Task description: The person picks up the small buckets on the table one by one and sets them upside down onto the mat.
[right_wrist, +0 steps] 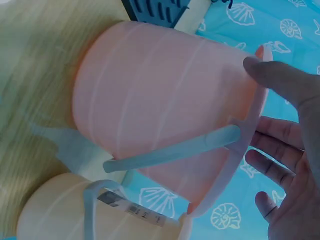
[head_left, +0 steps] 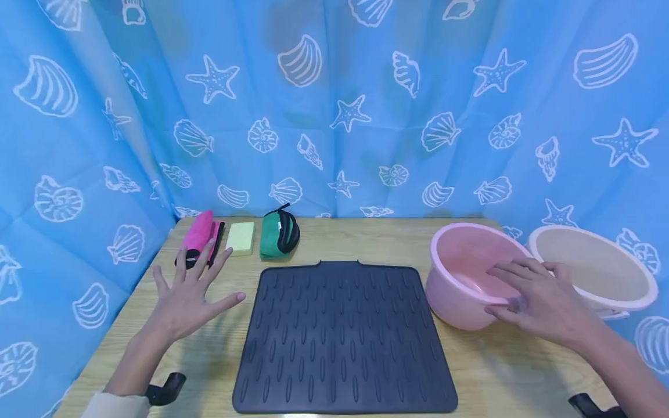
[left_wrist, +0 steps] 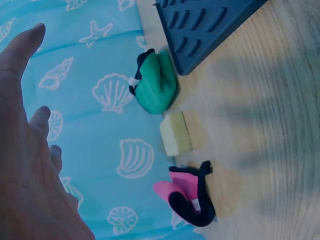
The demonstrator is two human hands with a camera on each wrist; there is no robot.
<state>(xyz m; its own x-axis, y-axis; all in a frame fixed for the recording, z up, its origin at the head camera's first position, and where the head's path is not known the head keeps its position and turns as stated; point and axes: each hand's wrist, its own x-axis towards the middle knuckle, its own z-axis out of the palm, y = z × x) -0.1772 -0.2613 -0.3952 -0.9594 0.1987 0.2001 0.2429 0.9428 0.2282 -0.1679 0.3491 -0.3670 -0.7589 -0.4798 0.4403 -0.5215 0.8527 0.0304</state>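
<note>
My right hand (head_left: 540, 299) is at the near right rim of the pink bucket (head_left: 460, 299). In the right wrist view, the thumb (right_wrist: 272, 75) lies by the bucket's outer wall just below the rim, and the other fingers extend loosely over the opening. Whether they touch the inside I cannot tell. My left hand (head_left: 185, 299) hovers over the left of the table with fingers spread, holding nothing. Beyond it lie a folded pink cloth item with black trim (head_left: 200, 235), a pale yellow sponge (head_left: 241, 238) and a green pouch-like item with black trim (head_left: 272, 235).
A dark ribbed mat (head_left: 342, 337) lies in the middle of the wooden table (head_left: 360, 238). Right of the pink bucket stands a cream bucket (head_left: 590, 261) with a handle. A blue shell-print curtain (head_left: 334, 157) encloses the back and sides.
</note>
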